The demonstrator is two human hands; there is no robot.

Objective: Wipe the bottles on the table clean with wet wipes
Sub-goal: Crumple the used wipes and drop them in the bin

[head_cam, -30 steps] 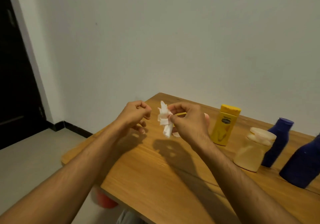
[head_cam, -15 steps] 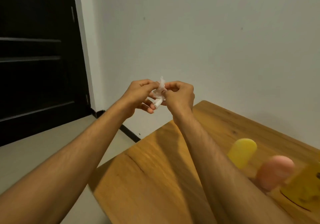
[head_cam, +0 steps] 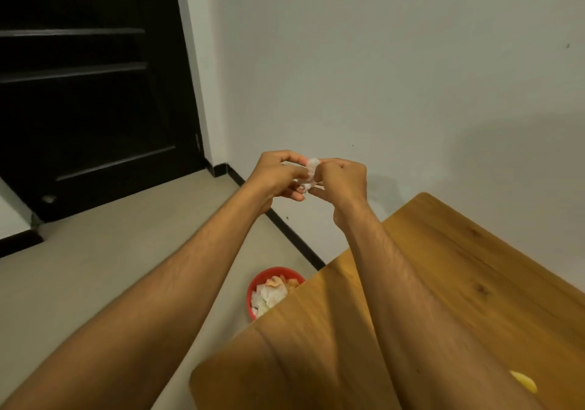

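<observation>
Dim, warm indoor light; soft arm shadows on the table (head_cam: 459,276); wide-angle bending, slight blur.

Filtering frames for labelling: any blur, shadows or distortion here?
Head view: dim warm light; crumpled white wet wipe between left hand and right hand looks smeared; yellow object at bottom edge blurred; soft shadow on white wall; black door leans, wide-angle.

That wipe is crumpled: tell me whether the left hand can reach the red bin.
Probably yes. The round red bin sits on the floor, only its right side under the corner of the wooden table; nothing stands between it and the left hand, which pinches the crumpled white wipe.
</observation>
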